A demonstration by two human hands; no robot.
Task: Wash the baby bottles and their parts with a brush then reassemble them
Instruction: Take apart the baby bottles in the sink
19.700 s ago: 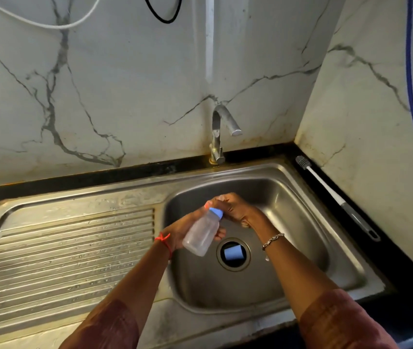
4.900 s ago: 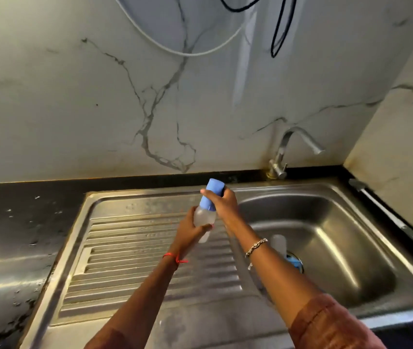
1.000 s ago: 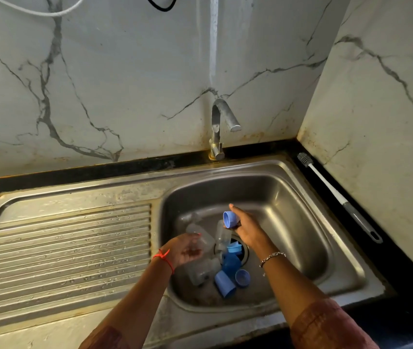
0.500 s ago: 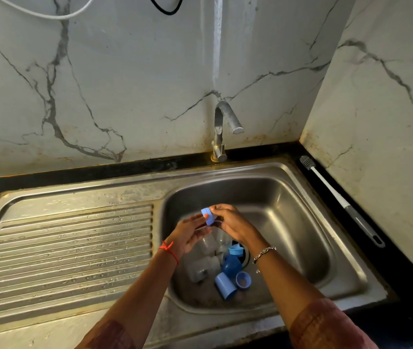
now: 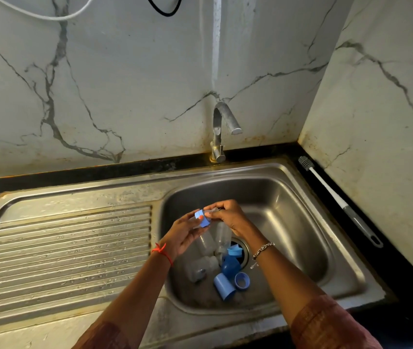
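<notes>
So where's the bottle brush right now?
In the head view, the brush lies on the black counter right of the sink, along the side wall, bristles toward the back corner.

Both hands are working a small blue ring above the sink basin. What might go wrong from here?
The small blue plastic ring, pinched between left hand and right hand, may slip and drop toward the round drain. The long white-and-grey bottle brush lies out on the black counter, so a part could get reassembled unbrushed.
</notes>
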